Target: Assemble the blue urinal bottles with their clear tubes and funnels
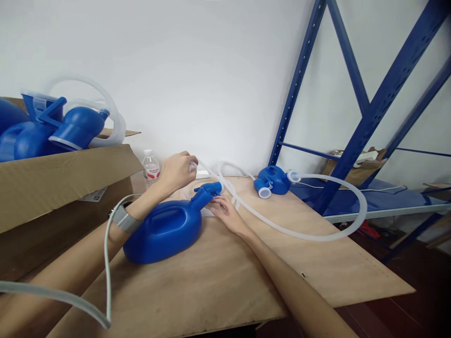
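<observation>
A blue plastic urinal bottle [164,230] with a looped handle lies on the wooden table, its neck pointing right and away from me. Above and behind that neck, my left hand [179,172] is closed around the whitish end of a translucent hose [260,221]; the fingers partly cover it. My right hand [228,215] is at the bottle's mouth, thumb and fingers closing on its blue neck from the right. A second blue urinal bottle [280,180] stands farther back on the right, with a white fitting and a hose attached.
On the left, a cardboard box [70,180] holds several blue bottles and coiled hose. A clear water bottle [151,168] stands by the wall. A grey cable [106,263] crosses my left forearm. Blue metal shelving [373,108] rises beyond the right edge of the table [218,291].
</observation>
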Motion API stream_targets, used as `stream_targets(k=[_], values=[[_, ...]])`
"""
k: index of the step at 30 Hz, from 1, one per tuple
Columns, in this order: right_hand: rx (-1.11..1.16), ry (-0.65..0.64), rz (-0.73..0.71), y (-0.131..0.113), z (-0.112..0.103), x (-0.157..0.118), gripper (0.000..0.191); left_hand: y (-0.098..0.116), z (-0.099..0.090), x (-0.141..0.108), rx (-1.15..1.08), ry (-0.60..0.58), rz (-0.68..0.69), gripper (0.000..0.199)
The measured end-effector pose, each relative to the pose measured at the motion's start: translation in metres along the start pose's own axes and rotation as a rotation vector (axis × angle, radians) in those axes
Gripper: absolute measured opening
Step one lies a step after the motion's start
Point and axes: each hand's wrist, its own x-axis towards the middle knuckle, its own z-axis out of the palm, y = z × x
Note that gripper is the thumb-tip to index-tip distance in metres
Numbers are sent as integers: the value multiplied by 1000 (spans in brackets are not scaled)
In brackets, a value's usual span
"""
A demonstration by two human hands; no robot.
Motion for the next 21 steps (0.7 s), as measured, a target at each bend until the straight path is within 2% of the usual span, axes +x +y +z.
stream_targets(k=[6, 8, 10, 12, 15, 19, 21], values=[[232, 41, 148, 1, 4, 2, 53, 2, 11, -10, -17, -16, 45, 31], [272, 108, 128, -4, 3, 5, 60, 3, 8, -11, -35, 11, 58, 32], [286, 194, 43, -15, 1, 9, 64, 6, 3, -12, -56, 48, 81, 32], [250, 251, -70, -31, -1, 15, 55, 13, -2, -12, -74, 74, 103, 33], [141, 262, -177, -58, -3, 29, 36, 27, -8, -11, -90, 78, 143, 33], [235, 213, -138, -75, -3, 53, 51, 49, -14, -12, -78, 39, 208, 33], [332, 165, -115, -72, -3, 62, 44, 56, -13, -13, -95, 9, 258, 33]])
